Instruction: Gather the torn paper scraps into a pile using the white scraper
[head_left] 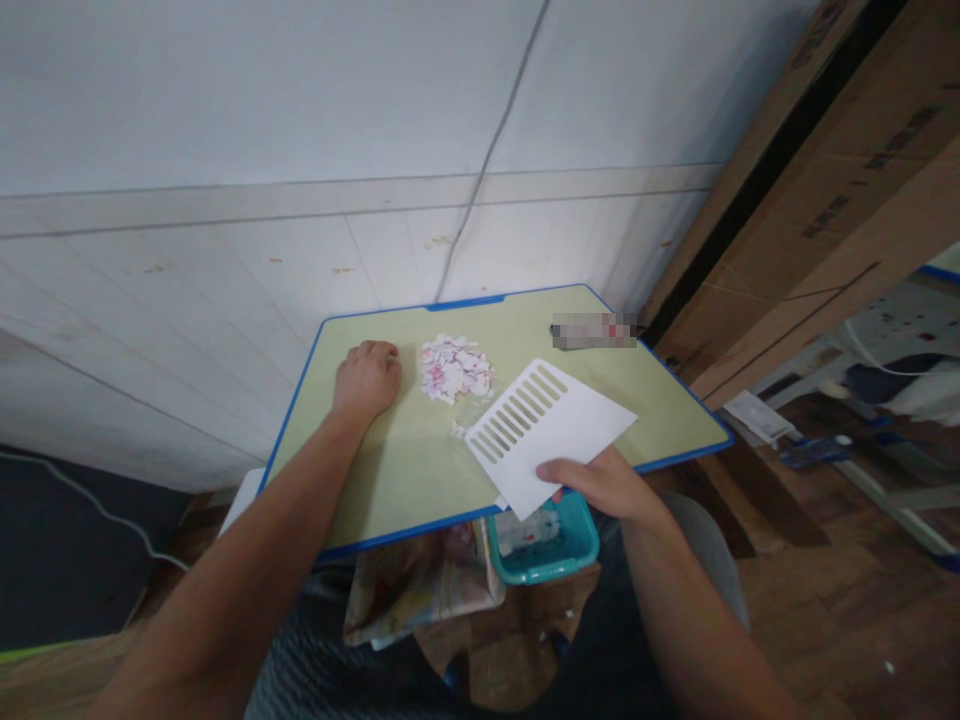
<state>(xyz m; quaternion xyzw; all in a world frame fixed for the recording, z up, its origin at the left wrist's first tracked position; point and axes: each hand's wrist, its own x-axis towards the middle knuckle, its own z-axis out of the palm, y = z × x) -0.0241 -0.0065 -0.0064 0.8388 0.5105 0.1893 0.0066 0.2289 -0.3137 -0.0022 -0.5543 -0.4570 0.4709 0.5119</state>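
My right hand [592, 480] grips a flat white slotted sheet [551, 445] by its near edge, thumb on top and the other fingers beneath. A row of long rounded slots runs along the sheet's far left side. The sheet is tilted over the table's right half. To its left lies a heap of small white paper-like pieces [456, 368] with pinkish marks, and a few stray bits [459, 430] lie nearer me. My left hand [367, 380] rests on the table left of the heap, its fingers curled in and no object showing in it.
The pale green folding table [390, 490] has a blue rim. At its far right lies a dark flat object, partly blurred out [592, 331]. Under the front edge are a teal basket [544, 570] and an open bag [427, 580]. Tall cardboard boxes [795, 220] stand at right, beside the wall.
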